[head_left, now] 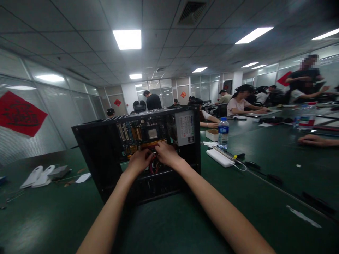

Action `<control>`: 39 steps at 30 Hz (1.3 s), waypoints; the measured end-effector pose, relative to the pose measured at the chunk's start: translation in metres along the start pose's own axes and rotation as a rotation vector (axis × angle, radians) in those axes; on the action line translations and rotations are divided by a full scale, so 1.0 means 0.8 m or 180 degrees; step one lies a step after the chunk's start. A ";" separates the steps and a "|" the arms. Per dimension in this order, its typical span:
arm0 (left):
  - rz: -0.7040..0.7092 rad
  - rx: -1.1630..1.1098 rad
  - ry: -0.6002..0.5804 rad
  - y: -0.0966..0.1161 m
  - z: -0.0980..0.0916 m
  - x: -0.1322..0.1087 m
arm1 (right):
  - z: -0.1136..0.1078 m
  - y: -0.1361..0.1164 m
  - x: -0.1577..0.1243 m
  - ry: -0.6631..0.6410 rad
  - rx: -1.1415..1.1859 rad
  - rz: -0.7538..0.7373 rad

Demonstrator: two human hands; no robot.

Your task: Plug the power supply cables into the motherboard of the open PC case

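A black computer case (87, 155) stands on the table before me with its side open. Inside it are a motherboard (132, 135) and, at the upper right, a silver power supply (185, 127). My left hand (140, 158) and my right hand (167, 153) reach into the case below the board, fingers bent and close together. Between their fingertips runs a bundle of coloured cables (154, 166), which both hands pinch near its upper end. The fingers partly hide that end, so any plug there is hard to make out.
To the right are a water bottle (223, 133), a small open box (212, 135) and a white power strip (220, 157) with a cord. White insoles (39, 176) and a grey block (58, 172) lie left. Another person's hand (312, 140) rests far right; several people sit beyond.
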State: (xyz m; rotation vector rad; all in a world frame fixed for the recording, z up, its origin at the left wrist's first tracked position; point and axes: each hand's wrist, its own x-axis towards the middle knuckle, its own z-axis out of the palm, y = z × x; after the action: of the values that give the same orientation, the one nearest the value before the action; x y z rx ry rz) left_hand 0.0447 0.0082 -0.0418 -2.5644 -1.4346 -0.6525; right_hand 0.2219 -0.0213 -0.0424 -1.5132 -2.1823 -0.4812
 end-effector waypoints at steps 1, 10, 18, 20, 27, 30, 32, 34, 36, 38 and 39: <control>0.0022 -0.0194 -0.0051 -0.002 0.000 -0.001 | 0.000 0.000 0.000 -0.0005 0.0022 0.0009; 0.0052 -0.0243 -0.0459 -0.008 -0.001 -0.005 | 0.002 -0.001 0.002 -0.0279 0.0141 0.0318; 0.0399 -0.0269 -0.0622 -0.004 -0.004 -0.006 | 0.003 -0.003 0.002 -0.0425 -0.0145 0.0400; 0.0522 -0.0353 -0.0622 -0.005 -0.004 -0.006 | 0.004 -0.002 0.002 -0.0419 -0.0217 0.0426; 0.0715 -0.0709 -0.0774 -0.009 -0.002 -0.005 | 0.006 0.002 0.002 -0.0529 -0.0315 0.0411; 0.0783 -0.0800 -0.0864 -0.010 -0.001 -0.005 | 0.008 0.002 0.001 -0.0539 -0.0328 0.0378; 0.0764 -0.0762 -0.0867 -0.010 -0.001 -0.004 | 0.010 0.002 0.001 -0.0512 -0.0334 0.0352; 0.0722 -0.0690 -0.0834 -0.009 -0.001 -0.004 | 0.012 0.003 0.002 -0.0484 -0.0336 0.0342; 0.0677 -0.0622 -0.0806 -0.009 0.000 -0.004 | 0.014 0.003 0.003 -0.0475 -0.0330 0.0349; 0.0639 -0.0539 -0.0785 -0.008 -0.001 -0.004 | 0.015 0.004 0.003 -0.0473 -0.0322 0.0346; 0.0623 -0.0493 -0.0771 -0.007 -0.001 -0.004 | 0.015 0.004 0.004 -0.0489 -0.0319 0.0343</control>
State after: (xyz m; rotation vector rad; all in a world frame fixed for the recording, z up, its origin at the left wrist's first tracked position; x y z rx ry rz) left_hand 0.0382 0.0081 -0.0430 -2.9436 -1.2126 -0.4532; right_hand 0.2220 -0.0119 -0.0505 -1.7646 -2.2049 -0.4583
